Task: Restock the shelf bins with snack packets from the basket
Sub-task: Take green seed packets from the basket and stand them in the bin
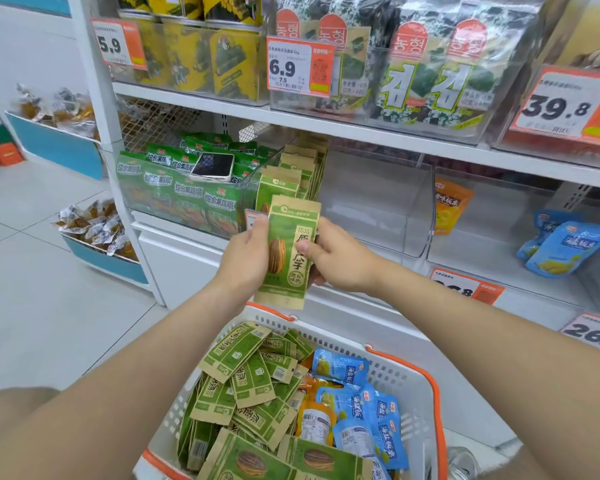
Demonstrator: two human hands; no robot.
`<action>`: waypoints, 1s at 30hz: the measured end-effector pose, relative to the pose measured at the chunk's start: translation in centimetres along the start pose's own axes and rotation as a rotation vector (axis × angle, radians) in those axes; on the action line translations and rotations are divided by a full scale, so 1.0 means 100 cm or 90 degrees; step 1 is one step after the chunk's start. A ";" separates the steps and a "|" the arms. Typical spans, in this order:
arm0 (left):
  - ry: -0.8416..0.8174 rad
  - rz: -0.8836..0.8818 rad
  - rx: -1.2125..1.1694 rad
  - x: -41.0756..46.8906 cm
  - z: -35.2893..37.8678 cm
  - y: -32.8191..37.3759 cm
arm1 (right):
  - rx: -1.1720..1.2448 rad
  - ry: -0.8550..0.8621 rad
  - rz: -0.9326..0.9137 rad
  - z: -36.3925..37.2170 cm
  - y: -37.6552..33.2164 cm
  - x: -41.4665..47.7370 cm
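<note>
holding one green sunflower-seed packet (286, 252) upright between them, both hands grip it just in front of the shelf: the left hand (248, 252) wraps its left edge with the thumb at the upper corner, and the right hand (340, 259) pinches its right edge, thumb across the front. the packet's long axis runs top to bottom, its printed face toward the camera, matching the way the same packets stand in the clear bin (293, 174) directly behind and slightly above it. that is the relation the next move likely turns on: the bin's front edge lies just beyond the packet's top, so a short push forward and up, with the packet kept upright, should slot it at the front of the row. both hands are about equally near the bin; the left sits nearer its left wall. below the hands, the white basket (426, 393) with orange handles holds many more green packets along its left side and blue and orange ones toward its right. a phone (212, 166) lies on the green bags in the neighbouring bin to the left.
</note>
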State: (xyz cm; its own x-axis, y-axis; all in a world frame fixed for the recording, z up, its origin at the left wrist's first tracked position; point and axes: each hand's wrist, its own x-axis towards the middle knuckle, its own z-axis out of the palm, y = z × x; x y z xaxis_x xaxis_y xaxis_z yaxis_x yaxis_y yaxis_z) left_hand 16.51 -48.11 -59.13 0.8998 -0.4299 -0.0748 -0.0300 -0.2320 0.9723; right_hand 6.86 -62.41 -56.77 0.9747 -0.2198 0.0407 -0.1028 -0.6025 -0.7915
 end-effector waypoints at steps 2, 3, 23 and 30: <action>-0.038 0.057 -0.035 -0.003 0.008 -0.001 | 0.009 -0.003 -0.012 0.002 0.000 0.000; -0.036 0.076 -0.037 -0.003 0.008 -0.002 | 0.020 0.004 -0.017 0.002 0.000 0.001; -0.012 0.089 0.260 0.036 -0.038 0.049 | -0.016 0.340 -0.029 -0.010 0.016 0.062; 0.006 0.191 0.321 0.051 -0.024 0.054 | -0.097 0.299 0.001 -0.001 0.018 0.092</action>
State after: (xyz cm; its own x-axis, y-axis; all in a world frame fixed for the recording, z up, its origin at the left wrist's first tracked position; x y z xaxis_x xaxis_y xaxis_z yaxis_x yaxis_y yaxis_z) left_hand 21.98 -49.46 -53.77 0.8236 -0.5339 0.1914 -0.4853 -0.4887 0.7250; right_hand 15.59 -65.57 -57.80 0.7834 -0.5216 0.3380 -0.1660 -0.6997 -0.6949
